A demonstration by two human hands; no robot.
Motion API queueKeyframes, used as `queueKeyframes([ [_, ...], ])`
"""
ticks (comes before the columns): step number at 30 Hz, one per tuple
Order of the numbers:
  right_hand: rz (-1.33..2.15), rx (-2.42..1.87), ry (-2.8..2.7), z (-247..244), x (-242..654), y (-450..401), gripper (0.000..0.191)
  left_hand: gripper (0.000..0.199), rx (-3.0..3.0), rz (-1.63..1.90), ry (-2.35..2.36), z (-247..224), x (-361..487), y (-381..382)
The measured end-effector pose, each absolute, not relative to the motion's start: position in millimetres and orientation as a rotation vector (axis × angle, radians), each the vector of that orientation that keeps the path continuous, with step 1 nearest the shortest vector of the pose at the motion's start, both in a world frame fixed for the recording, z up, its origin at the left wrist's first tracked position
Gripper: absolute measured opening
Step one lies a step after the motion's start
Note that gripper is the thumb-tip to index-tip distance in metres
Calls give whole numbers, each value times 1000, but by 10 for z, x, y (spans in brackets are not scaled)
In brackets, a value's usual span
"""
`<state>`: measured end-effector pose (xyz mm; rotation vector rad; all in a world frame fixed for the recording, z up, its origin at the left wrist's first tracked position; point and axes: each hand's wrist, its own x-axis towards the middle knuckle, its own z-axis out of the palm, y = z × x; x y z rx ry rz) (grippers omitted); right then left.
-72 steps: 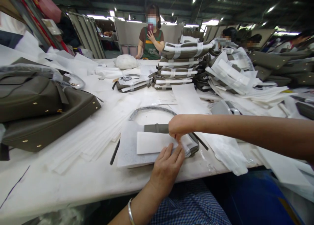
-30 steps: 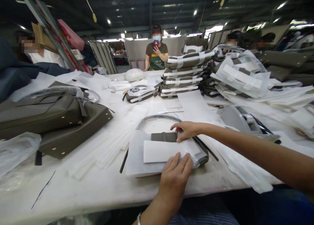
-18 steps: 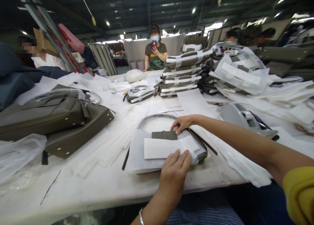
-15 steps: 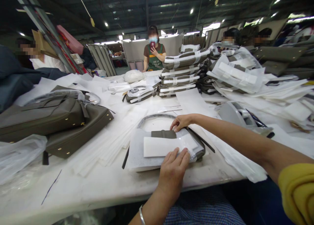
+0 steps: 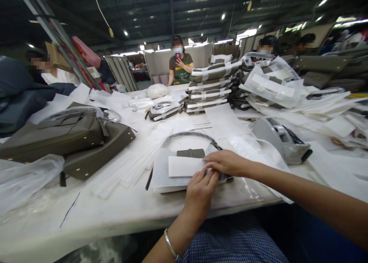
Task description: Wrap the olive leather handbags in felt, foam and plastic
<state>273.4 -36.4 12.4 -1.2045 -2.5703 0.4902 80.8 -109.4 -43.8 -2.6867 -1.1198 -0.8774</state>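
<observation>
A dark olive handbag (image 5: pixel 193 153) lies on the table before me, its wrapped handle (image 5: pixel 184 136) arching away from me. White foam sheet (image 5: pixel 161 182) covers much of its face, and a smaller white foam strip (image 5: pixel 184 167) lies across it. My left hand (image 5: pixel 201 188), silver bangle at the wrist, rests flat on the bag's near right part with fingers stretched out. Reaching in from the right, my right hand (image 5: pixel 225 163) lies over the strip's right end, fingers extended and close to the left fingertips. Both hands hide the bag's right side.
Unwrapped olive bags (image 5: pixel 97 152) lie at the left beside clear plastic (image 5: pixel 31 182). A stack of wrapped bags (image 5: pixel 211 85) stands at the back. A grey tape dispenser (image 5: pixel 283 140) sits to the right. Across the table a person (image 5: pixel 180 66) holds a phone.
My right hand has moved from the bag's top edge down and toward me, onto the right end of the foam strip. My left hand stays nearly in place. The view has shifted slightly.
</observation>
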Motion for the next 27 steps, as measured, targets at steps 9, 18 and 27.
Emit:
queueKeyframes([
  [9,254,-901,-2620,-251,2984,-502,55,67,-2768,-413,-1026,65,270,-1011],
  [18,170,-1121,-2330,-114,2903,-858,30,57,-2566,-362,-1080,-194,-274,-960],
  [27,1353,-1364,-1495,-371,2515,-1364,25,57,-2670,-507,-1186,-246,-238,-1015],
])
